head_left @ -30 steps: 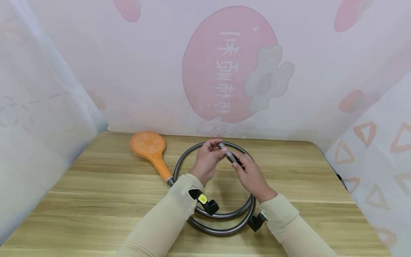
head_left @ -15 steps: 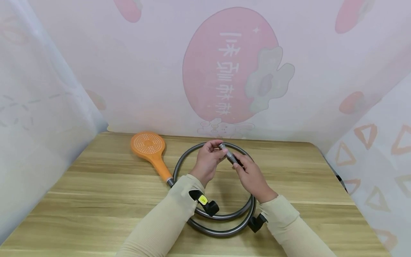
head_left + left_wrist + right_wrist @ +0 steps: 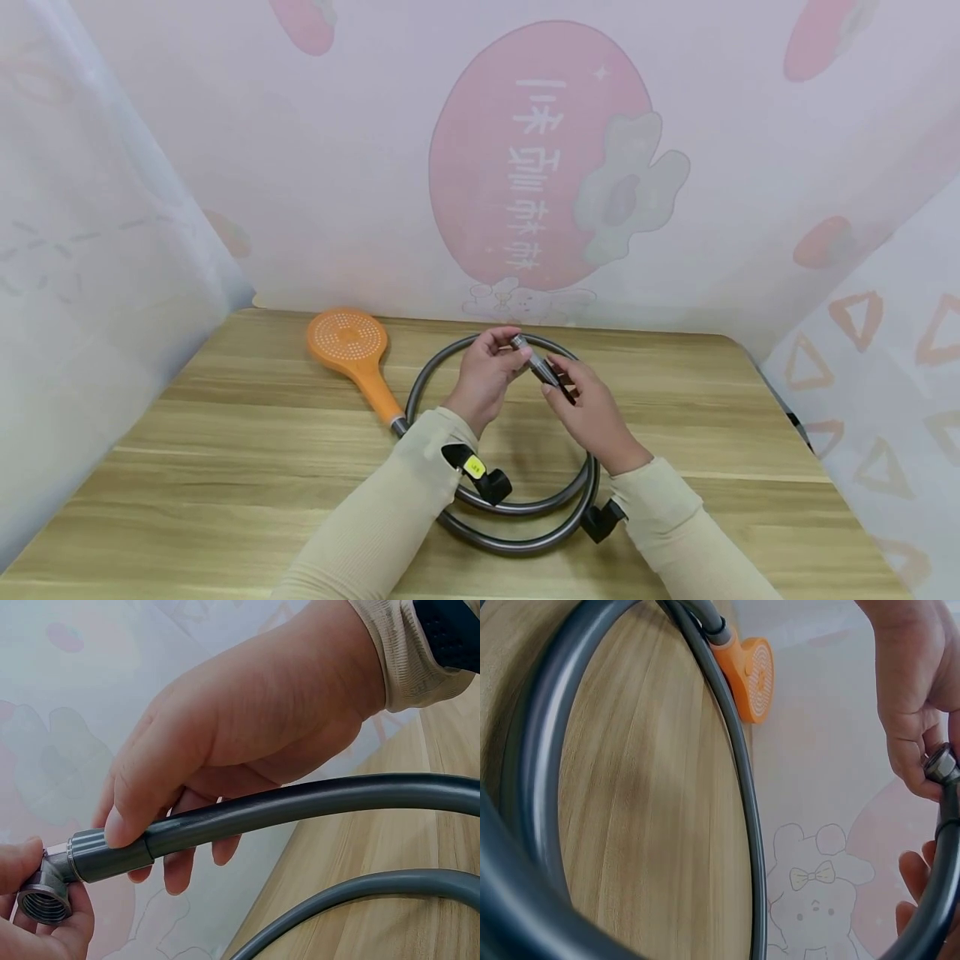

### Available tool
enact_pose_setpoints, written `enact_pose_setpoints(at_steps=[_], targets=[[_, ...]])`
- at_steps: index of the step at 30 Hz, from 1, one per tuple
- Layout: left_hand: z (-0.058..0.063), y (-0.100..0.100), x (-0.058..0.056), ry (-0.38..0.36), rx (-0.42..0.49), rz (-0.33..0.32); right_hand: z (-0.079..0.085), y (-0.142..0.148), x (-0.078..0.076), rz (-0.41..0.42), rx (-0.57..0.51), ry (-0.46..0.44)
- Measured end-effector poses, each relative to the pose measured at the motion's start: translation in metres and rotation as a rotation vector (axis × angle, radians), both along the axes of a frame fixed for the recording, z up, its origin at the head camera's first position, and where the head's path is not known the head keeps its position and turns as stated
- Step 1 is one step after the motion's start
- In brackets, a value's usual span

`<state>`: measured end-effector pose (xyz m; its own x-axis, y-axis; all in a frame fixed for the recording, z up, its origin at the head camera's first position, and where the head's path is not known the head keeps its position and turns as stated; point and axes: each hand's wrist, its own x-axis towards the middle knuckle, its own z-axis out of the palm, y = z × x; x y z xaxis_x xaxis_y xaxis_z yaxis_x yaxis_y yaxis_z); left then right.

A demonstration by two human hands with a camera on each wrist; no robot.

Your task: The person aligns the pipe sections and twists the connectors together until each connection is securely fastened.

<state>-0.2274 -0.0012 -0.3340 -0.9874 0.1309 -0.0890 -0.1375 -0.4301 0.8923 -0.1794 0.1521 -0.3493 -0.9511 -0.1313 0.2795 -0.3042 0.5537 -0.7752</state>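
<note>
My left hand [image 3: 483, 375] pinches the metal elbow fitting [image 3: 51, 889] at the free end of a dark grey shower hose [image 3: 322, 796]. The fitting's threaded mouth shows in the left wrist view. Just beside it, my right hand [image 3: 596, 412] holds the hose's grey collar [image 3: 112, 855], thumb laid on the near side and fingers behind. Both hands keep this end raised above the table. In the head view, an orange shower head [image 3: 347, 337] lies at the left, face up, joined to the hose's other end. The right wrist view crops much of both hands.
The rest of the hose [image 3: 525, 546] lies in loops on the wooden table [image 3: 225, 492], under and around both forearms. Printed curtains [image 3: 360, 167] stand at the back and both sides. Black camera mounts [image 3: 491, 483] sit at the wrists.
My right hand's fingers have loosened and spread slightly around the hose, showing more of it. My left hand stays on the fitting, and the shower head has not moved.
</note>
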Motion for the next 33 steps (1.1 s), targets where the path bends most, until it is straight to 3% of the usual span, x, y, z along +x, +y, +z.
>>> enact_pose_setpoints(at_steps=[11,24,33], targets=[[0.001,0.001,0.000,-0.009,0.000,0.000,-0.003,0.002,0.000,-0.019,0.020,0.095],[0.002,-0.001,0.000,-0.008,-0.005,-0.004,-0.009,0.002,0.002,-0.014,0.099,0.281],[0.001,-0.002,-0.001,-0.014,-0.007,0.005,-0.012,-0.003,0.001,-0.053,0.101,0.263]])
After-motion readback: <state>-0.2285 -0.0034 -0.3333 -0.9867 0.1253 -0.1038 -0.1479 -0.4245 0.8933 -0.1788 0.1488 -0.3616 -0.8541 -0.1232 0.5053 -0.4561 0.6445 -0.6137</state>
